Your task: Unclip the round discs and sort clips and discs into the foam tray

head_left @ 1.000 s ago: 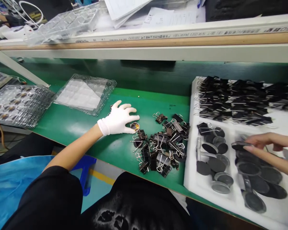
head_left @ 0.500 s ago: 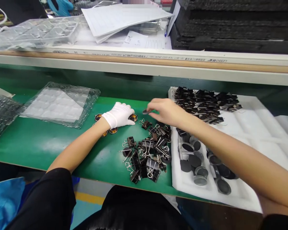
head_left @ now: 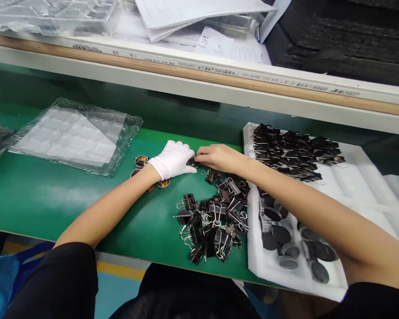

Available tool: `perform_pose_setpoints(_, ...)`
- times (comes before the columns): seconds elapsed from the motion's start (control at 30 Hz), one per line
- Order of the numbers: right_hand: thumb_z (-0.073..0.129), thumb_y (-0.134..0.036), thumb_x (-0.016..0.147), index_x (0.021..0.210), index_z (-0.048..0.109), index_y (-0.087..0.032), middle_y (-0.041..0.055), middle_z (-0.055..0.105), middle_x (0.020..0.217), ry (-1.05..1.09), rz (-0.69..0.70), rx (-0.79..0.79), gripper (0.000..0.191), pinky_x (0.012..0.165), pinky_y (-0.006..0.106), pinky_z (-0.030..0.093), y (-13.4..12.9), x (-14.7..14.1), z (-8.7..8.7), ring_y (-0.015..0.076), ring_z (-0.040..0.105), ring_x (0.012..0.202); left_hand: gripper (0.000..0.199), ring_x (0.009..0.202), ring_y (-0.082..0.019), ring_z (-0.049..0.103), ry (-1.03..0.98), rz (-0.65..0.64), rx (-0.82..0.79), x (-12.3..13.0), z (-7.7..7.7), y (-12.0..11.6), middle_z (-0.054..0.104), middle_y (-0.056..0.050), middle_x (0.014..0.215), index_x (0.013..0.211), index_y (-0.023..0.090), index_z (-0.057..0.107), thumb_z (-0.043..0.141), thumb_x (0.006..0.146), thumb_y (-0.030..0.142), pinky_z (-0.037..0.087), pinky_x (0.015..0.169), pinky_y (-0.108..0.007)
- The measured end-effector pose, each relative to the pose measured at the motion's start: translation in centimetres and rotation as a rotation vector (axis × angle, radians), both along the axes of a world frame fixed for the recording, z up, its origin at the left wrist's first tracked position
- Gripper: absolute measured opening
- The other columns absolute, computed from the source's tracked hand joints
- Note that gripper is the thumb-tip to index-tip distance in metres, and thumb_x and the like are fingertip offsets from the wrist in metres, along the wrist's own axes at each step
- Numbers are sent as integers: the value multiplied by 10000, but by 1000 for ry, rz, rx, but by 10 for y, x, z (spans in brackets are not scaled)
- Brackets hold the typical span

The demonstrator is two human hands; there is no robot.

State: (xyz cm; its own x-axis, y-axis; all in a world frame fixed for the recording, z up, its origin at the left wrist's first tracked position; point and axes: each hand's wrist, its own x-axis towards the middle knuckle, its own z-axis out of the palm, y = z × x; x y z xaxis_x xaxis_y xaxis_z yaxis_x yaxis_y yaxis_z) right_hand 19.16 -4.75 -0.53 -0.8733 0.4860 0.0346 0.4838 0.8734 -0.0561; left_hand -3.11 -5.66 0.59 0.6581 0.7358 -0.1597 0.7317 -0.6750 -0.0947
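My left hand (head_left: 176, 159), in a white glove, rests on the green bench with fingers and thumb closed around the edge of a small round piece. My bare right hand (head_left: 216, 157) meets it from the right, its fingertips pressing a dark round disc (head_left: 193, 163) onto that piece, which is now mostly covered. Several round black pieces with gold patterns (head_left: 141, 161) lie beside and partly behind my left wrist. Just in front of my right hand is a loose heap of black binder clips (head_left: 216, 212) with silver handles.
A white foam tray (head_left: 252, 248) on the right holds rows of binder clips (head_left: 292, 148) and several grey-black discs (head_left: 281, 235). Clear plastic trays (head_left: 126, 141) with white paper lie on the left. A shelf edge (head_left: 199, 73) crosses behind, bearing papers and black foam.
My right hand has brought the dark disc left and down onto the round piece at my left fingertips. My left hand stays by that piece. The camera view has tilted and shifted.
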Motion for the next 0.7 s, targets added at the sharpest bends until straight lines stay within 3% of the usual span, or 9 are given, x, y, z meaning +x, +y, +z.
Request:
perform_pose_setpoints(0.17,567,-35,963,1189,793,-216,111,771,1148,-41,-18,-41,367,807,373,480,-1,-3,6,229,700,934,710,1069,-388,672,-7,-43,-39,-5,1,0,720,-171,1156,1212,173,697,666,857,788,400,805,-415)
perform_pose_setpoints(0.27,604,-94,955,1199,808,-224,85,782,1182,92,-94,-284,344,856,358,527,-5,3,24,221,726,998,828,1062,-394,674,-40,-7,-49,-2,2,-5,719,-188,1174,1271,155,677,657,816,846,418,831,-433)
perform_pose_setpoints(0.4,794,-321,893,1123,837,-262,37,803,1108,99,-111,-597,241,883,326,554,-10,13,43,205,742,993,627,1078,-398,671,-59,44,0,2,1,-8,724,-201,1140,1164,139,726,585,947,710,416,891,-478)
perform_pose_setpoints(0.5,723,-287,940,928,837,-233,29,806,947,68,-231,-555,126,842,327,539,-12,15,42,192,744,881,506,1240,-400,623,-72,-22,-32,-2,1,-3,677,-174,1376,1336,215,694,596,984,566,400,990,-499)
perform_pose_setpoints(0.57,683,-258,953,875,818,-214,37,798,864,70,-420,-440,162,791,339,523,-12,15,37,203,736,819,675,1329,-409,571,-100,-14,-59,-6,3,1,585,-170,1536,1523,252,565,644,944,590,393,1030,-500)
perform_pose_setpoints(0.63,680,-256,943,850,802,-210,54,791,825,82,-655,-312,161,755,358,513,-11,14,32,230,732,798,874,1304,-427,576,-91,84,-64,-6,7,1,582,-217,1517,1575,190,502,675,882,695,410,1011,-491)
perform_pose_setpoints(0.7,678,-269,938,823,785,-210,73,781,807,108,-849,-235,168,749,379,521,-11,13,30,256,732,800,932,1206,-436,616,-40,193,-59,-2,9,-3,653,-245,1366,1485,113,582,669,841,782,427,961,-483)
